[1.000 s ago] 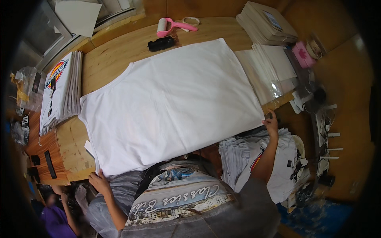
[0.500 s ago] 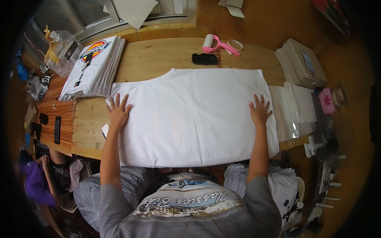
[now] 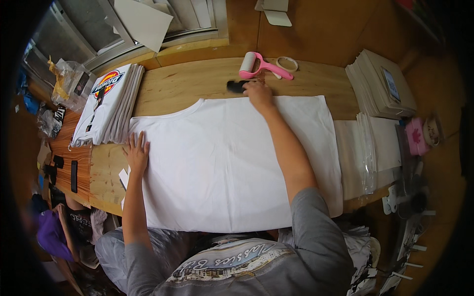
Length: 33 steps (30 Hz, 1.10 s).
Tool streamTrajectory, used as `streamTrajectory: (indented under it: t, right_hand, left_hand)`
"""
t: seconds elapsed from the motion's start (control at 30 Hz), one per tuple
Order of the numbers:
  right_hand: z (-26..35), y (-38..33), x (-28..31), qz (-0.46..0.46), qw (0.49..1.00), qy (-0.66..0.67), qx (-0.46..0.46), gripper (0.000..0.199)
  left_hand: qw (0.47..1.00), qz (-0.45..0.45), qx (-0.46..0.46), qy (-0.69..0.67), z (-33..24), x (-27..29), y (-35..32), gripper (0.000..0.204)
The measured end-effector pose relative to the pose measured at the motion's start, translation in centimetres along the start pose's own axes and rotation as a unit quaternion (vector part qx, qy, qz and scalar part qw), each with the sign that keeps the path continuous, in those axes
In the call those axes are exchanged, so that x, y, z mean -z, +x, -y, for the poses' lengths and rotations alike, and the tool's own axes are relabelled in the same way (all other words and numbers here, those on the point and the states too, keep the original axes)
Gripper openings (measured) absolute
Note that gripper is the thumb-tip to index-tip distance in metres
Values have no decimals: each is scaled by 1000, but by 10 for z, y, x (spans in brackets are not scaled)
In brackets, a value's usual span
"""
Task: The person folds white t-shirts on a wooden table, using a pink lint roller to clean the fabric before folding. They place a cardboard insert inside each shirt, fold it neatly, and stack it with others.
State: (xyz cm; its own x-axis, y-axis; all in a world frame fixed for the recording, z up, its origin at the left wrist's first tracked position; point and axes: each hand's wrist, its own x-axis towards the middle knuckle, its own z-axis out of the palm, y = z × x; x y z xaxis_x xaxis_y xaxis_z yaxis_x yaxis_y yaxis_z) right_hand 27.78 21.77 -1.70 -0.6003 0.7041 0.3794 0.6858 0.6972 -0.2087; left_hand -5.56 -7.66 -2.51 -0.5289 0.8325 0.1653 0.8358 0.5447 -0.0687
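A white T-shirt [image 3: 222, 163] lies spread flat on the wooden table [image 3: 187, 84]. My left hand [image 3: 137, 154] rests flat with fingers apart on the shirt's left edge. My right hand [image 3: 258, 93] reaches across the shirt to its far edge and touches a small black object [image 3: 236, 87] lying there; whether it grips it I cannot tell. Just beyond lie a pink lint roller [image 3: 259, 65] and a ring of tape [image 3: 287, 63].
A stack of printed folded shirts [image 3: 106, 101] sits at the far left. Clear plastic bags [image 3: 370, 148] and a pile of flat packets [image 3: 380, 89] lie to the right. A pink item [image 3: 417, 136] sits at the right edge. More garments [image 3: 360, 246] lie below the table.
My right hand has left the shirt's right side and stretched forward to the black object at the far edge. My left hand slid toward the shirt's left edge.
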Motion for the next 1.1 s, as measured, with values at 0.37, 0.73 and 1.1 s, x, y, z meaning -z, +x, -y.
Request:
streamTrajectory:
  t: [0.37,0.73,1.1]
  right_hand:
    - [-162,-64,86,-221,904,-315,-186,22]
    - [-109,12,10,-104,989,-78,-64,42]
    - [-37,-119,52,180,933,-185,-251,46]
  left_hand:
    - [993,-65,22,-91,10,-20,-20,42]
    - [994,-50,31,-90,-4,-8,-10,40]
    - [995,8,-9,-103,-42,-13,30,46]
